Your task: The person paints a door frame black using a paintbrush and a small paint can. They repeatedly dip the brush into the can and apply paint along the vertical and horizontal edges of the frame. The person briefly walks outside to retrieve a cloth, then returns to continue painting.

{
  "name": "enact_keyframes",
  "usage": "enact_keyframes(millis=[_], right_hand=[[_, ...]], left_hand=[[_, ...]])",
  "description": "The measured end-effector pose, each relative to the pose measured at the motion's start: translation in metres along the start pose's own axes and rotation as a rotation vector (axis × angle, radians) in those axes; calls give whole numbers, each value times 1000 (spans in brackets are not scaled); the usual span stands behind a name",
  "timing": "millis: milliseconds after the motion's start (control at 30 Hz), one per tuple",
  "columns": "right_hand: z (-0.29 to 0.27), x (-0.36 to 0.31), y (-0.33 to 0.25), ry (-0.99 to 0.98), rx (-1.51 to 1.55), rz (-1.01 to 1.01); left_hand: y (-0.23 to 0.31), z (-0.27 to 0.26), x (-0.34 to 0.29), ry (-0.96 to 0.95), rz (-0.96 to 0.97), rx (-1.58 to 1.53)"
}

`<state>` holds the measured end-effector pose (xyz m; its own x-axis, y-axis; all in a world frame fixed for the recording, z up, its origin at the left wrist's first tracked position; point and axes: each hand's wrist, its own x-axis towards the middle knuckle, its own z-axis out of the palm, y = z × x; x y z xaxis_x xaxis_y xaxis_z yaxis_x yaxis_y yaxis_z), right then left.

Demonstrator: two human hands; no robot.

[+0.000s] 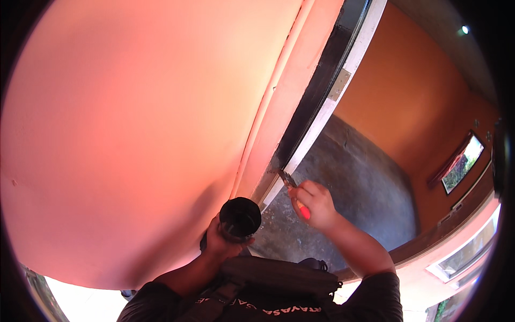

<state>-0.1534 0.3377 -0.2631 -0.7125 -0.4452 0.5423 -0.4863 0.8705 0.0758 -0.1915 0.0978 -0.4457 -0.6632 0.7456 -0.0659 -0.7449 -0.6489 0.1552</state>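
Observation:
My right hand (pixel 315 204) is closed around a paintbrush (pixel 303 208) with a red-ended handle. The dark bristles touch the door frame (pixel 306 110) at the lower end of its black-painted stretch. Below that point the frame face looks paler and brownish. Lower and to the left, my left hand (pixel 221 240) grips a round black paint container (pixel 240 219) from beneath and the side. Its open top faces up, and the inside is dark, so how full it is cannot be made out.
A pink wall (pixel 134 134) fills the left side, next to the frame. A white edge strip (pixel 322 115) with a metal hinge plate (pixel 339 85) runs along the frame. Beyond the doorway lie a grey floor (pixel 365 177), an orange wall (pixel 413 80) and a small window (pixel 464 163).

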Motion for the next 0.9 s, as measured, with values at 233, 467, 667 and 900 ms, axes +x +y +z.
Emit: enact_keyframes(millis=[233,467,667,900], right_hand=[[-9,32,-2,122,329,251],[-79,102,42,393,310,290],[-150,149,51,869,99,26],[-102,105,43,384,-552,-270]], left_hand=[[-6,5,-3,-52,6,50],[-4,3,-8,-47,0,51],[-1,-1,-1,-148,-24,-9],[-1,-8,2,-124,-45,12]])
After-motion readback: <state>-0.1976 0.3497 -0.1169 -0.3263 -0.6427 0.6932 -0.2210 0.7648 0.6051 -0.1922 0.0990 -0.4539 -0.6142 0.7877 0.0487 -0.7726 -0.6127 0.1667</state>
